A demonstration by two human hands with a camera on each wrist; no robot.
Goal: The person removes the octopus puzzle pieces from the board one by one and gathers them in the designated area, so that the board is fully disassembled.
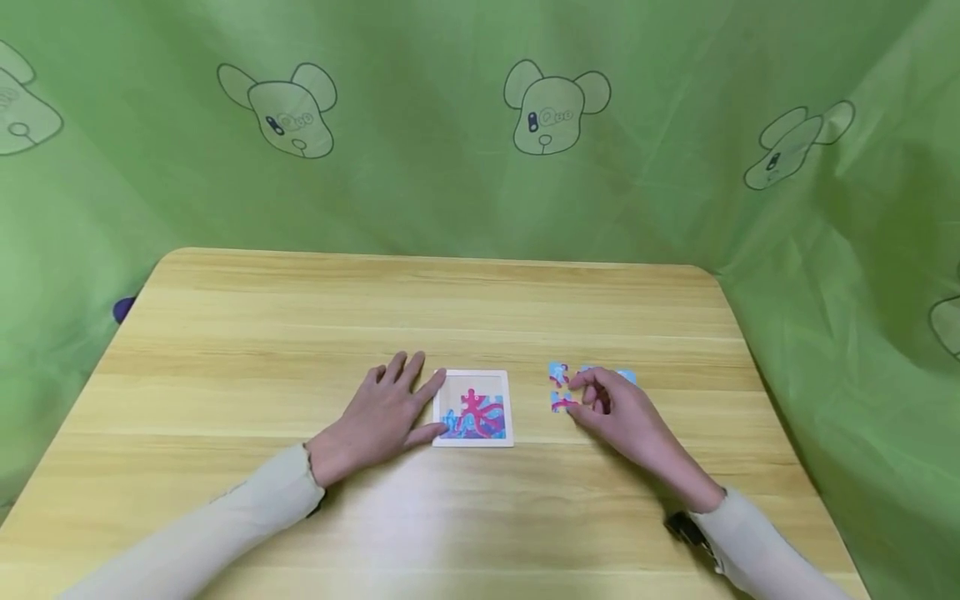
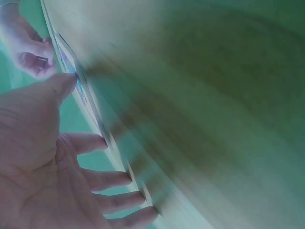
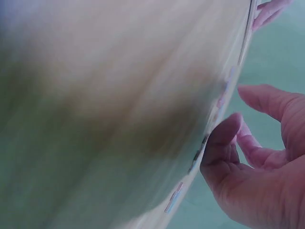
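A white-framed jigsaw tray (image 1: pixel 512 421) lies mid-table, its lower part filled with joined pieces showing a pink octopus (image 1: pixel 480 417) on blue. My left hand (image 1: pixel 382 412) lies at the tray's left side with fingers spread, thumb and index finger on its edge; the left wrist view shows the same straight fingers. Right of the tray, my right hand (image 1: pixel 618 412) hovers over several loose puzzle pieces (image 1: pixel 558 372). Its thumb and index finger stand apart near a lower piece (image 1: pixel 559 402), and the other fingers curl inward. Nothing shows between them in the right wrist view. The hand partly hides the pieces.
The wooden table (image 1: pixel 390 308) has rounded far corners. A green curtain (image 1: pixel 435 192) with mouse-head drawings hangs behind it and along the sides. A dark purple object (image 1: pixel 123 309) shows beyond the left edge.
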